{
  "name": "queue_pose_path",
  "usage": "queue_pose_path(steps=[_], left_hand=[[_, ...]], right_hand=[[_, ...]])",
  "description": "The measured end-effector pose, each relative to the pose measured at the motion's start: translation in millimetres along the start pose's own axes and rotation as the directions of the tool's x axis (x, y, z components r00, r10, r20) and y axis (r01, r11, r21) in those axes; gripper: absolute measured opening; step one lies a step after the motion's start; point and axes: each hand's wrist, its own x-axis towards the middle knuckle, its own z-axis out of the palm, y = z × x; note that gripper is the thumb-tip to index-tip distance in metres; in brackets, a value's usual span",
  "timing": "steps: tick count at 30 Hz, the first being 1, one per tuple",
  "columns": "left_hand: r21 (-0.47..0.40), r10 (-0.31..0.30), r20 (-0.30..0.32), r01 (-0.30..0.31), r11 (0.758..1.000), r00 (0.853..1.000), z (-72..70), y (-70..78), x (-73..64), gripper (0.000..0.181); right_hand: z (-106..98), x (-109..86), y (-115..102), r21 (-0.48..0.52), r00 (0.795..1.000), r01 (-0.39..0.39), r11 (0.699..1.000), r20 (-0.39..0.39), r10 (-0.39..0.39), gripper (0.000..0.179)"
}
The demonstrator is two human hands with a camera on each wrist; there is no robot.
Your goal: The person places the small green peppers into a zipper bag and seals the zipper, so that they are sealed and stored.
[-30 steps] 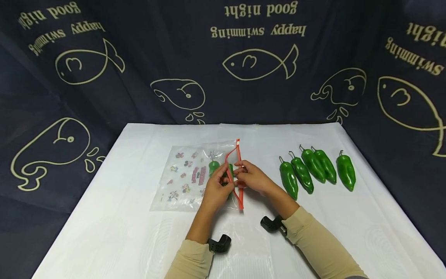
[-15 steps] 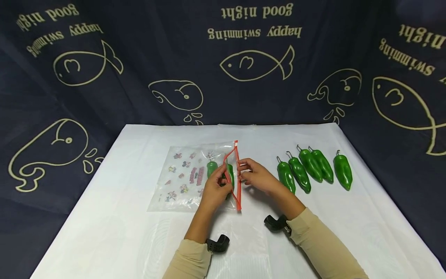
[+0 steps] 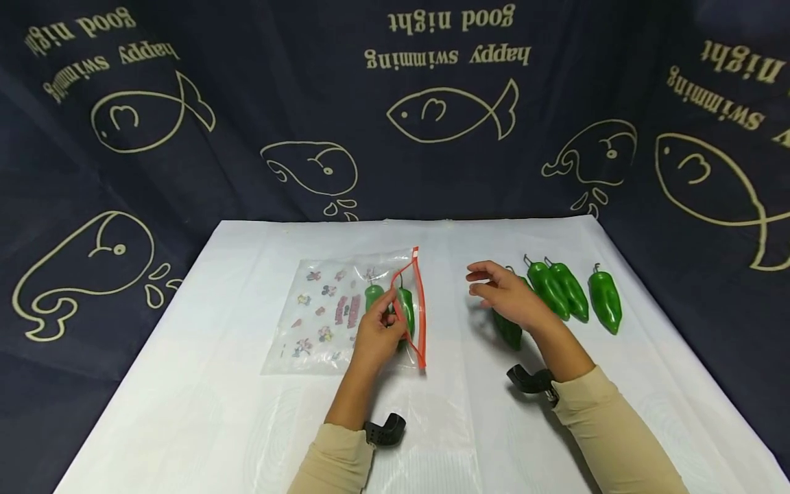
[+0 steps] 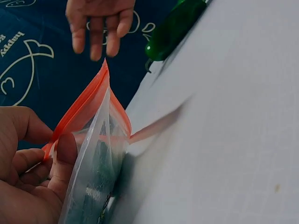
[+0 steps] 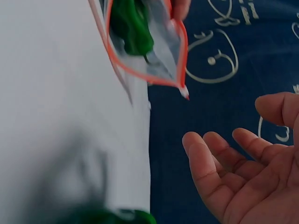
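My left hand (image 3: 378,336) pinches the upper side of the red zip rim of a clear printed zip bag (image 3: 311,312), thumb and fingers on the plastic in the left wrist view. The bag lies flat with its mouth parted towards the right. Inside are green peppers; one pepper (image 3: 405,305) shows near the mouth, another pepper (image 3: 373,295) through the film. My right hand (image 3: 509,295) holds nothing, fingers loosely bent, above the left end of a row of green peppers. Below it, one pepper (image 3: 509,332) is partly covered by the hand.
Right of that hand lie more green peppers: a close pair with a left pepper (image 3: 548,291) and a right pepper (image 3: 572,293), then a single pepper (image 3: 606,302) further right. Everything rests on a white-covered table (image 3: 210,357). A dark blue printed curtain (image 3: 296,89) stands behind the table.
My right hand has left the bag's mouth and moved right to the peppers. The left hand keeps its pinch on the rim, and the bag stays in about the same place.
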Motion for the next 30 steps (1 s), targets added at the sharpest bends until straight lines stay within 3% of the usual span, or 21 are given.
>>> queue_pose_path(steps=[6, 11, 20, 30], left_hand=[[-0.024, -0.002, 0.001, 0.002, 1.000, 1.000, -0.7, 0.3, 0.1, 0.068], [-0.029, -0.020, 0.000, 0.020, 0.999, 1.000, -0.4, -0.5, 0.8, 0.067], [-0.036, -0.023, -0.008, 0.023, 0.999, 1.000, -1.0, 1.0, 3.9, 0.069], [-0.059, 0.005, -0.025, -0.006, 0.998, 1.000, -1.6, 1.2, 1.1, 0.067]], right_hand=[[-24.7, -9.9, 3.2, -0.084, 0.998, 0.000, 0.996, 0.057, 0.005, 0.051], [-39.0, -16.6, 9.2, -0.184, 0.995, 0.046, 0.982, 0.092, -0.029, 0.052], [-53.7, -22.2, 22.7, -0.335, 0.998, 0.040, 0.941, 0.054, -0.024, 0.056], [-54.4, -25.9, 25.2, -0.456, 0.999, 0.016, 0.890, 0.038, 0.001, 0.062]])
